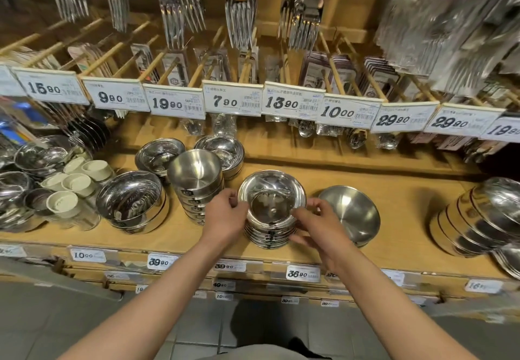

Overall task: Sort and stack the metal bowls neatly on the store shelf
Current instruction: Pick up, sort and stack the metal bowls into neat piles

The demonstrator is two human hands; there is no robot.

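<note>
Head view, one entry: left hand [225, 216] and right hand [318, 227], fingers curled round opposite sides of the polished bowl stack [271, 213], gripping it at 9 and 3 o'clock of its rim; whether it is lifted or resting on the wooden shelf [394, 190] cannot be told. Stack position: front centre of shelf, nested fairly evenly. At 3 o'clock, just beside it, one brushed bowl [351, 213], single, tilted on its side, unstacked. At 10 o'clock, tall brushed stack [197, 182], upright, labels facing front. Further at 9 o'clock, large mirror bowls [132, 202], a short stack leaning a little. At 11 o'clock, two rear stacks [191, 154], close together. Far at 3 o'clock, leaning row of bowls [478, 219], tipped over on edge. Far at 9 o'clock, lidded cups [76, 182] and mixed steelware. Above, price tags [232, 100] and hanging forks. Judgement: sorting roughly halfway; remaining are the loose brushed bowl, likely for the brushed stack, and the toppled right-hand row.
</note>
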